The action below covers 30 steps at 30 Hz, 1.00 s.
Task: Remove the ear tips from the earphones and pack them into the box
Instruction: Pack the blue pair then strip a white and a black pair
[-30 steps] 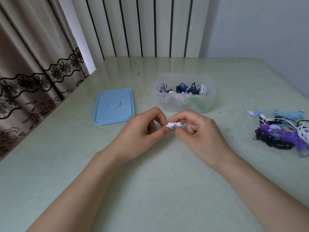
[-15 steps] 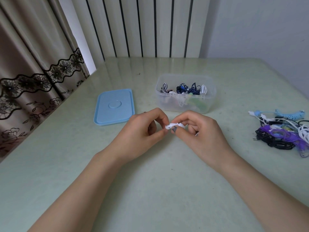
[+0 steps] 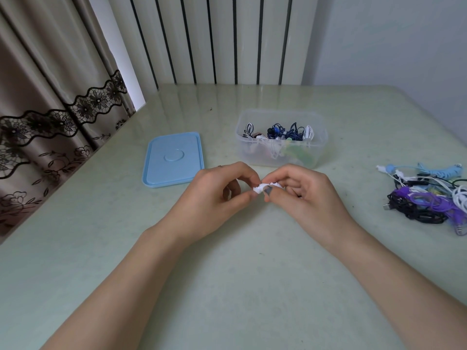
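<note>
Both hands meet over the middle of the pale green table and hold a small white earphone between them. My left hand pinches its left end with thumb and fingertips. My right hand pinches the other end, and its curled fingers hide most of the piece. I cannot tell the ear tip from the earbud body. Behind the hands stands the clear plastic box, lid off, with several coiled earphones inside.
The box's light blue lid lies flat to the left of the box. A tangled pile of earphones in black, purple, white and blue lies at the right edge. A curtain hangs at the left and a radiator stands behind the table.
Both hands stay joined at the same spot; the fingers have shifted a little on the white earphone, which now shows slightly more between them.
</note>
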Motion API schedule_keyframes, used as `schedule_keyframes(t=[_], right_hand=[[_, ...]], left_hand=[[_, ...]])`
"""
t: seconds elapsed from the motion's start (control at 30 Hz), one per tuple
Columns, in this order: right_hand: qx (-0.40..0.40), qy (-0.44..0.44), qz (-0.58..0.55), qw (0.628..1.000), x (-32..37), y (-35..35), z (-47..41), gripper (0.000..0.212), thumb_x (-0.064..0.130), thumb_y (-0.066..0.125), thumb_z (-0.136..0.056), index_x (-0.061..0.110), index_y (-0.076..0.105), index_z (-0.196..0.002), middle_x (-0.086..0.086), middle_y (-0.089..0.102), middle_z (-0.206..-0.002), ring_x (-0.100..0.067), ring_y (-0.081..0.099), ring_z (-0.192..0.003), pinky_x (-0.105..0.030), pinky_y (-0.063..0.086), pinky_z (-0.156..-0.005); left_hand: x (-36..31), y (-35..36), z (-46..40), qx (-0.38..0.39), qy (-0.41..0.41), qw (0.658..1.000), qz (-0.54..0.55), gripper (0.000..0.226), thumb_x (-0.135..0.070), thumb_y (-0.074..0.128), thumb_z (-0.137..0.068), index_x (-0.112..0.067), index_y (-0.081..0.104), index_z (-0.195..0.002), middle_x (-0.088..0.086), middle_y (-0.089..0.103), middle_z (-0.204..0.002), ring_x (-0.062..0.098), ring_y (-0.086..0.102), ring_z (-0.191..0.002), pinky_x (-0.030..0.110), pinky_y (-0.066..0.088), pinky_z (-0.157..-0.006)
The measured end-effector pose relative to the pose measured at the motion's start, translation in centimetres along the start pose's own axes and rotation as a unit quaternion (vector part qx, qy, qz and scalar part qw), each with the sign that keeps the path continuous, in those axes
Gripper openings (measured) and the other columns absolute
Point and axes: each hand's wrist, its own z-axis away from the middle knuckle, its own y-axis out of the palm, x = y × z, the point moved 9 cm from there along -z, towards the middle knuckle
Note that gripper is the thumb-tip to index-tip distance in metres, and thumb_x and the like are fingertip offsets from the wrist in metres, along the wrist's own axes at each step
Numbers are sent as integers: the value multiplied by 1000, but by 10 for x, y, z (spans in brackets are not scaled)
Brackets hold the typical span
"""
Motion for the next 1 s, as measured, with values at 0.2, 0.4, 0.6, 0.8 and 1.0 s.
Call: schedule_keyframes(t=[0.2, 0.4, 0.6, 0.8, 1.0], right_hand=[[6, 32, -50, 998, -1, -1, 0, 8, 5, 64, -92, 8, 69, -97, -4, 72, -74, 1, 57, -57, -7, 36, -51], [19, 65, -56, 996, -3, -3, 0, 3, 9, 63, -93, 9, 66, -93, -2, 71, -73, -1, 50, -46, -21, 34, -47], [35, 84, -74, 993, -4, -2, -1, 5, 4, 62, -92, 7, 66, -92, 0, 69, -69, -2, 48, -44, -18, 32, -44], [71, 94, -90, 989, -5, -1, -1, 2, 10, 66, -88, 9, 68, -88, 0, 68, -68, -15, 36, -47, -23, 30, -46], [93, 113, -100, 984, -7, 3, 0, 8, 23, 65, -78, 17, 69, -82, -1, 68, -70, -14, 37, -50, -28, 28, -51]], left_hand=[[3, -2, 0, -9, -20, 998, 59, 12, -10, 73, -92, -21, 73, -97, -7, 62, -69, 15, 57, -66, 17, 42, -65], [2, 2, -1, 12, -20, 994, 104, 9, -10, 74, -93, -18, 74, -98, -17, 67, -80, 16, 59, -68, 19, 44, -68], [6, 3, -1, 24, -25, 986, 164, 7, -16, 76, -91, -17, 77, -98, 10, 69, -81, 33, 57, -71, 35, 47, -70], [8, 5, -1, 44, -39, 974, 220, 11, -13, 79, -87, -17, 78, -97, 29, 62, -83, 40, 49, -73, 42, 43, -72], [13, 8, 0, 47, -60, 957, 280, 11, -8, 78, -85, -13, 79, -95, 29, 53, -76, 44, 46, -73, 41, 39, -73]])
